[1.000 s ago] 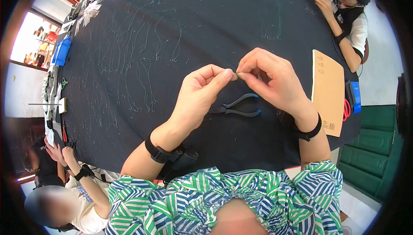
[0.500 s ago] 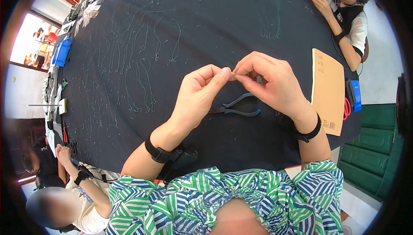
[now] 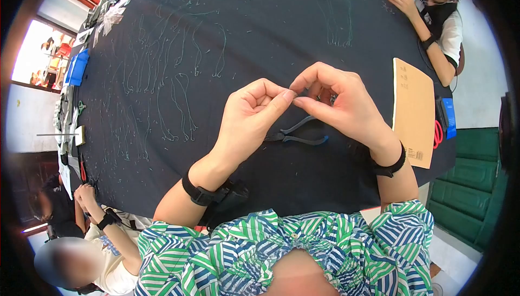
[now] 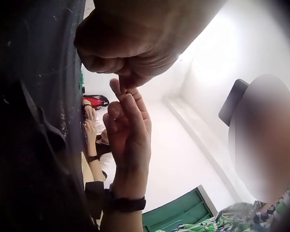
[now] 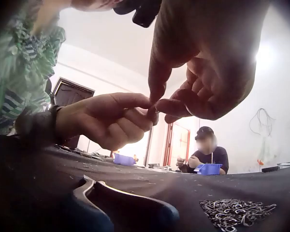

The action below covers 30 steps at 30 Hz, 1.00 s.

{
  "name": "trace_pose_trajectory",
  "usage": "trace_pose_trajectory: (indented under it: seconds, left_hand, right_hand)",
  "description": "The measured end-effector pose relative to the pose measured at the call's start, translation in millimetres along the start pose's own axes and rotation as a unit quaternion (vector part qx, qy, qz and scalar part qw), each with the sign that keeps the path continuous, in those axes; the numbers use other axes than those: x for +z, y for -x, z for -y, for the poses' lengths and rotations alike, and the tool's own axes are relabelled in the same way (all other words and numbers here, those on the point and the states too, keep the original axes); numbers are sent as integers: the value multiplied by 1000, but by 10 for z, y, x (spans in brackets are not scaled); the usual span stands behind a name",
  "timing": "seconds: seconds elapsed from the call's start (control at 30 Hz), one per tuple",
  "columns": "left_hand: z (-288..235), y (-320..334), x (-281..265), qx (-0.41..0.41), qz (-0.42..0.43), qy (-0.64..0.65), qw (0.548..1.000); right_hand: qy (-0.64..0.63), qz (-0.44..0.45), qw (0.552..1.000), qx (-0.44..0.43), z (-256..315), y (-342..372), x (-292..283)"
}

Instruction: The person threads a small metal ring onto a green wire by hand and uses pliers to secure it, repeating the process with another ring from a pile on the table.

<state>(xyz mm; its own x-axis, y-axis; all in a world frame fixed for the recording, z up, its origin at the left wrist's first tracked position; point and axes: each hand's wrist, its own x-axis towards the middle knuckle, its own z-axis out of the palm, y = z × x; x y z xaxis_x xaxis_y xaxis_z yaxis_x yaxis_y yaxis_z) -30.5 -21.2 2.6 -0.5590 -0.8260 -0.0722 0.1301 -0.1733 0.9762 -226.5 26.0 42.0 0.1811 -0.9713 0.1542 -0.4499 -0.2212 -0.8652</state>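
Observation:
In the head view my left hand and right hand meet fingertip to fingertip above a black cloth. The left thumb and forefinger pinch a tiny thing, seemingly a thin line, almost wholly hidden by the fingers. My right thumb and forefinger close in around those same fingertips, the forefinger above and the thumb below; I cannot tell how much of the line they hold. Beneath the hands lie pliers with blue-tipped handles, spread apart. A pile of small metal hooks lies on the cloth under the right hand.
Many thin green lines with hooked ends lie across the black cloth. To the right are a brown notebook and red-handled scissors. A blue tray stands at the left edge. Other people sit around the table.
The right fingertips have shifted slightly left onto the left fingertips, and the right thumb and forefinger stand a little further apart. My left hand has barely moved; the pliers lie as before.

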Motion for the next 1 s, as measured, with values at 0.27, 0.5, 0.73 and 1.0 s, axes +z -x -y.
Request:
trace_pose_trajectory:
  seconds: [0.27,0.5,0.73,1.0]
  left_hand:
    - [-31,14,10,6,-18,-2,1000]
    - [-71,31,3,-4,1,26,1000]
    - [-144,36,-4,-36,19,23,999]
    - [-62,33,-32,1,14,-6,1000]
  right_hand:
    - [42,-58,996,-44,-9,23,40]
    - [93,-84,985,-115,-48,8,60]
    - [162,-85,969,-169,-55,-2,30]
    - [145,-71,974,-160,-47,23,15]
